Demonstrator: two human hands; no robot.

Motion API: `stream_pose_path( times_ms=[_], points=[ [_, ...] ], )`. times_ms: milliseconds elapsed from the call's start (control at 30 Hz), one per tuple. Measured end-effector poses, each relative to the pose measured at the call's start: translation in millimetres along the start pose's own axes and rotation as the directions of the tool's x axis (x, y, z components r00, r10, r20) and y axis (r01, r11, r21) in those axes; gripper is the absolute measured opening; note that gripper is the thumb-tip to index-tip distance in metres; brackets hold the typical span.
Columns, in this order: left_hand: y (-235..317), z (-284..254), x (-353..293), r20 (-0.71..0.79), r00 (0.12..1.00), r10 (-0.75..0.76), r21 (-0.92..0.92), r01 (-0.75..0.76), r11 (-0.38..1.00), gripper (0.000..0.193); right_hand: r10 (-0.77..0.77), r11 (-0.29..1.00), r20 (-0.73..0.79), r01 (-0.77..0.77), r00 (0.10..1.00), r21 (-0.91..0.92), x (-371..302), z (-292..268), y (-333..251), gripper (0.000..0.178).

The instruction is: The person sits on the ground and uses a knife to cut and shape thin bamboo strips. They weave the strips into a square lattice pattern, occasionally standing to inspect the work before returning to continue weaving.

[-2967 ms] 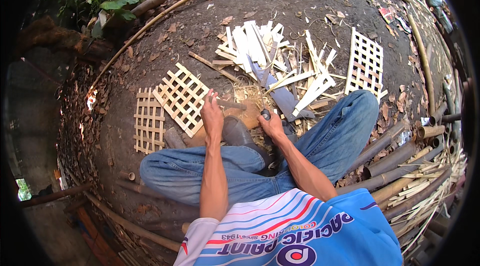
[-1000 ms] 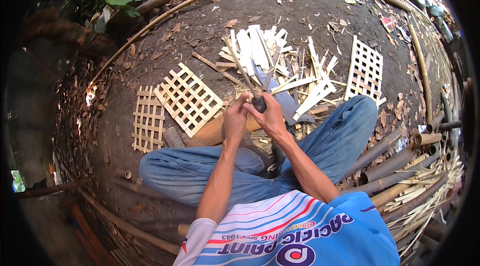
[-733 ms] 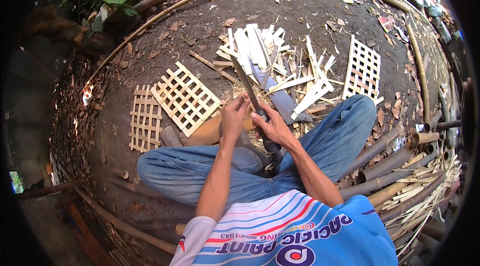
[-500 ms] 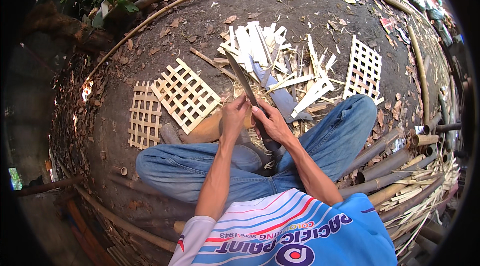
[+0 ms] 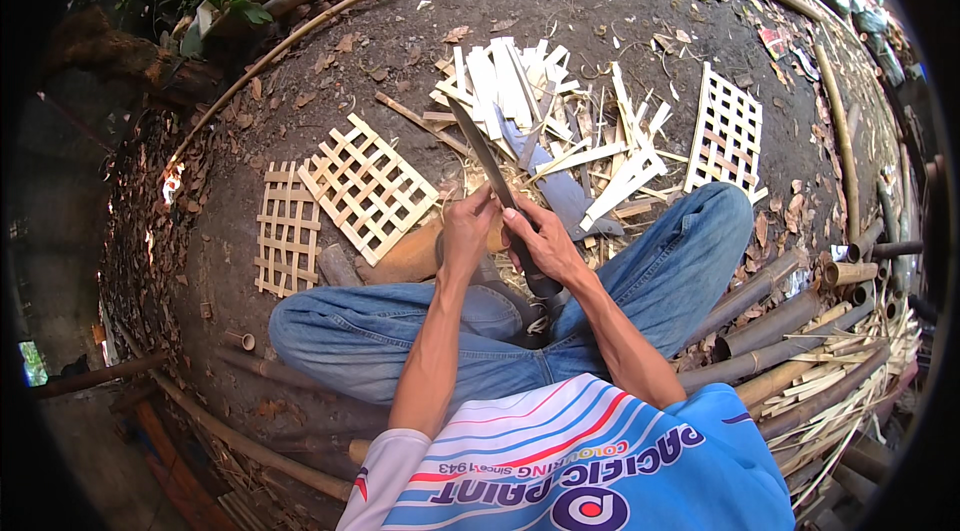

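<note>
Head view. Person seated on bare soil, legs in jeans folded, forearms coming in from the lower edge.

Right hand: fingers closed around the dark handle of a long knife. Blade runs up and left from the fist, tip over the near edge of the strip pile.

Left hand: just beside the right, fingertips pinched at the blade near the handle. A thin pale sliver seems to sit between the fingers and the blade; too small to confirm. Hand closed, thumb and fingers together.

Knife position: in front of the knees, centre of frame, between the two hands, raised off the ground.

Under the hands: a brown block lying on the soil, partly hidden by the left wrist.

Ahead: a loose pile of pale bamboo strips, flat, crossing at many angles, with shavings around it.

Left of the hands: a woven lattice, turned diamond-wise, flat on the ground. A second lattice lies further left, its edge touching or under the first. A third lattice lies at right, beyond the right knee.

Far right: bamboo poles stacked beside the right leg.
</note>
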State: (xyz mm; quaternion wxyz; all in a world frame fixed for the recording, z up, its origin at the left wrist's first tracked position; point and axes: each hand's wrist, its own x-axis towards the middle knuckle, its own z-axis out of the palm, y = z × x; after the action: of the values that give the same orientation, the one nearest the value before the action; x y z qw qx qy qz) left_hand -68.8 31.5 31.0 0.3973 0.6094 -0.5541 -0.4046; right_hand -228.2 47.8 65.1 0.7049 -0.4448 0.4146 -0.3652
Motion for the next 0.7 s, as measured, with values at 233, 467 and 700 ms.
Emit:
stream_pose_path(
  times_ms=[233,467,700],
  points=[
    [4,2,0,-0.012,0.999,0.037,-0.016,-0.037,0.999,0.03,0.021,1.0,-0.014,-0.021,1.0,0.005,-3,1,-3,0.038],
    [4,1,0,0.003,1.0,0.03,-0.031,-0.03,0.999,0.026,0.017,0.995,-0.022,-0.02,1.0,-0.096,-3,2,-9,0.043],
    [-5,3,0,-0.043,0.994,0.097,0.016,-0.096,0.995,0.024,-0.044,0.936,-0.038,0.028,0.998,-0.35,-5,3,-17,0.054]
  ],
)
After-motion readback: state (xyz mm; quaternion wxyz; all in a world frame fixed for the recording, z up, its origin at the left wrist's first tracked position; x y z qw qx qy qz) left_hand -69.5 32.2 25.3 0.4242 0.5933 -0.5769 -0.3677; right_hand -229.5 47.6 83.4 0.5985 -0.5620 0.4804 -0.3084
